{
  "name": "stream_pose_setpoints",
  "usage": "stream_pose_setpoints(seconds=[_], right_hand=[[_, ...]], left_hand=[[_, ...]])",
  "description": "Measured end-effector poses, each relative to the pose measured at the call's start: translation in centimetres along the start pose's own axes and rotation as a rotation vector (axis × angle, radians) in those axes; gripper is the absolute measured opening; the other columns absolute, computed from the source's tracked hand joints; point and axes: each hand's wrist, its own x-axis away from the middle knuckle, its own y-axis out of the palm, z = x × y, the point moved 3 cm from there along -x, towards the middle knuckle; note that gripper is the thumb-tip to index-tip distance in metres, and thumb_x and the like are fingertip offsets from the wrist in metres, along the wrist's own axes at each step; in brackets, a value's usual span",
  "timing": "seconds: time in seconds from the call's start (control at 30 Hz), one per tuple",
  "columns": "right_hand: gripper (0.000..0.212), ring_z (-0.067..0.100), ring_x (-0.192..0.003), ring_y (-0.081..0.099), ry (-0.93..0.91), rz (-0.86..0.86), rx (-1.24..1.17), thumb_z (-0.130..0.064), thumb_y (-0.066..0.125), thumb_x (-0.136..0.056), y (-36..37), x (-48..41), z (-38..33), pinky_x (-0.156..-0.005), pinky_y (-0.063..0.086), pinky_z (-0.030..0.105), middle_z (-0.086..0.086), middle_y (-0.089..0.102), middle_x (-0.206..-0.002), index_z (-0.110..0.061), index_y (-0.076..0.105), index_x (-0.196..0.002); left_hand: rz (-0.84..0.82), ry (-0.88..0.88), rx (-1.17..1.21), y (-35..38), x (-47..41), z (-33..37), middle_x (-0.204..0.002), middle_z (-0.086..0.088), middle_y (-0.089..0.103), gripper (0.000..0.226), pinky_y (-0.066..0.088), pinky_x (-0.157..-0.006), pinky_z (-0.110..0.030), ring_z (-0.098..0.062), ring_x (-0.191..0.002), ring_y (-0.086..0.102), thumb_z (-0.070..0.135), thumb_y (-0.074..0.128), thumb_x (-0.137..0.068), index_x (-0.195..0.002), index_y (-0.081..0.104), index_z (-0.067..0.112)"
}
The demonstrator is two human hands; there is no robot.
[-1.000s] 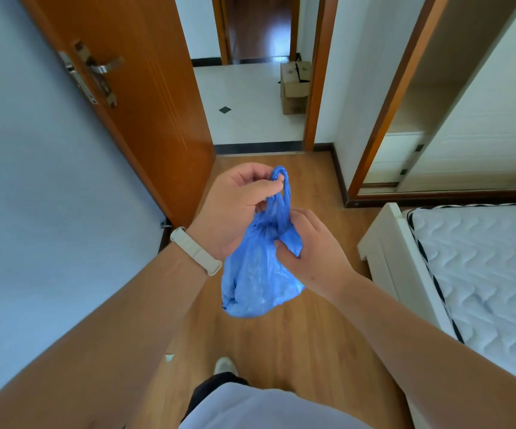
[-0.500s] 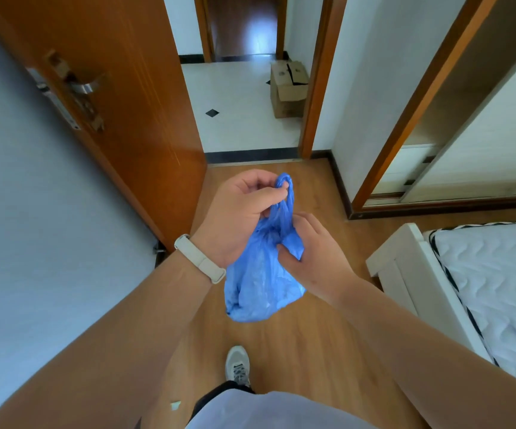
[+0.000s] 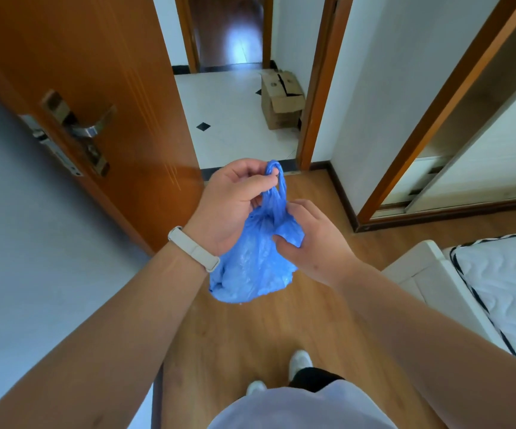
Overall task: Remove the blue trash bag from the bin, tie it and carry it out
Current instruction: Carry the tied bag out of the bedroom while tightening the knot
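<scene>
The blue trash bag (image 3: 250, 267) hangs in front of me over the wooden floor, its top gathered into a twisted loop. My left hand (image 3: 231, 202), with a pale band on the wrist, pinches that loop at its top. Just to the right, my right hand (image 3: 312, 243) grips the bag's side below the neck with thumb and fingers. The bin is not in view.
An open wooden door (image 3: 95, 88) with a metal handle (image 3: 89, 128) stands at left. The doorway ahead leads onto white tiles with a cardboard box (image 3: 281, 100) by the right jamb. A white bed (image 3: 482, 289) is at right, a wardrobe (image 3: 467, 150) behind it.
I have walked closer to the doorway; door and box loom larger. Both hands keep their hold on the bag, and my feet have stepped forward.
</scene>
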Motion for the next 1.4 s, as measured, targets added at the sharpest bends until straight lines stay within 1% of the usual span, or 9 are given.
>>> stream_pose_setpoints(seconds=[0.1, 0.23, 0.37, 0.5, 0.63, 0.9, 1.1, 1.27, 1.4], right_hand=[[0.048, 0.013, -0.103, 0.053, 0.008, 0.015, -0.01, -0.025, 0.071, -0.079, 0.6, -2.3, 0.9, -0.084, 0.039, 0.02, -0.002, 0.054, -0.123, -0.014, 0.056, -0.123], [0.046, 0.017, -0.1, 0.056, 0.004, 0.009, -0.045, -0.025, 0.072, -0.077, 1.3, -5.6, 2.9, -0.084, 0.047, 0.028, -0.001, 0.056, -0.119, -0.013, 0.057, -0.119], [0.044, 0.016, -0.098, 0.056, 0.007, 0.005, -0.061, -0.025, 0.071, -0.078, 1.7, -10.0, 5.2, -0.082, 0.043, 0.023, -0.002, 0.056, -0.118, -0.013, 0.058, -0.118], [0.043, 0.013, -0.098, 0.055, 0.026, -0.007, -0.084, -0.026, 0.07, -0.079, 1.0, -15.2, 7.6, -0.082, 0.041, 0.021, -0.005, 0.055, -0.117, -0.017, 0.057, -0.118], [0.041, 0.011, -0.097, 0.054, 0.017, 0.007, -0.097, -0.025, 0.068, -0.081, -0.5, -20.1, 9.8, -0.08, 0.038, 0.018, -0.006, 0.055, -0.116, -0.016, 0.057, -0.119], [0.037, 0.015, -0.092, 0.054, -0.007, 0.015, -0.055, -0.027, 0.067, -0.082, -1.7, -27.5, 12.9, -0.077, 0.041, 0.022, -0.003, 0.056, -0.11, -0.011, 0.058, -0.113], [0.034, 0.013, -0.089, 0.052, 0.067, 0.063, -0.067, -0.028, 0.067, -0.08, -1.7, -31.7, 16.2, -0.077, 0.042, 0.024, -0.01, 0.05, -0.1, -0.014, 0.058, -0.109], [0.033, 0.017, -0.087, 0.053, 0.146, 0.114, -0.027, -0.026, 0.069, -0.078, -0.4, -35.5, 18.9, -0.073, 0.04, 0.024, -0.002, 0.056, -0.1, -0.013, 0.057, -0.105], [0.034, 0.022, -0.085, 0.055, 0.209, 0.18, 0.021, -0.022, 0.07, -0.075, 0.8, -39.6, 20.3, -0.071, 0.044, 0.029, 0.004, 0.059, -0.1, -0.01, 0.057, -0.104]], left_hand=[[0.004, -0.024, -0.007, -0.7, -2.4, -0.4, -0.083, -0.011, 0.063, 0.009, 0.046, -0.08, -0.04, -0.03, -0.084, 0.053, 0.01, 0.068, -0.08, -0.08, 0.074, 0.017], [-0.007, -0.039, -0.014, -1.0, -5.9, -0.9, -0.081, -0.01, 0.064, 0.011, 0.048, -0.077, -0.036, -0.026, -0.08, 0.056, 0.009, 0.067, -0.081, -0.079, 0.074, 0.017], [-0.001, -0.054, -0.016, -1.3, -10.4, -0.9, -0.079, -0.009, 0.065, 0.015, 0.05, -0.072, -0.031, -0.021, -0.074, 0.059, 0.001, 0.063, -0.086, -0.081, 0.071, 0.012], [0.014, -0.076, -0.042, -1.0, -15.9, -0.2, -0.081, -0.008, 0.066, 0.012, 0.048, -0.077, -0.033, -0.023, -0.078, 0.057, 0.003, 0.065, -0.083, -0.081, 0.072, 0.012], [-0.001, -0.068, -0.062, 0.2, -21.4, 0.9, -0.079, -0.006, 0.066, 0.019, 0.052, -0.072, -0.027, -0.016, -0.071, 0.062, -0.005, 0.059, -0.088, -0.081, 0.069, 0.01], [-0.021, -0.063, -0.089, 1.3, -30.1, 1.2, -0.08, -0.008, 0.068, 0.014, 0.052, -0.074, -0.03, -0.018, -0.074, 0.064, -0.001, 0.064, -0.086, -0.082, 0.071, 0.011], [-0.064, -0.078, -0.094, 1.7, -36.5, 0.5, -0.08, -0.009, 0.066, 0.011, 0.049, -0.076, -0.033, -0.02, -0.075, 0.059, 0.007, 0.068, -0.077, -0.077, 0.073, 0.016], [-0.122, -0.143, -0.047, 1.2, -42.5, -0.8, -0.073, -0.006, 0.067, 0.022, 0.052, -0.067, -0.028, -0.016, -0.067, 0.063, -0.005, 0.062, -0.086, -0.075, 0.072, 0.012], [-0.213, -0.184, -0.049, -0.2, -47.9, -1.3, -0.072, -0.005, 0.069, 0.019, 0.052, -0.067, -0.027, -0.015, -0.067, 0.065, -0.005, 0.062, -0.086, -0.078, 0.071, 0.01]])
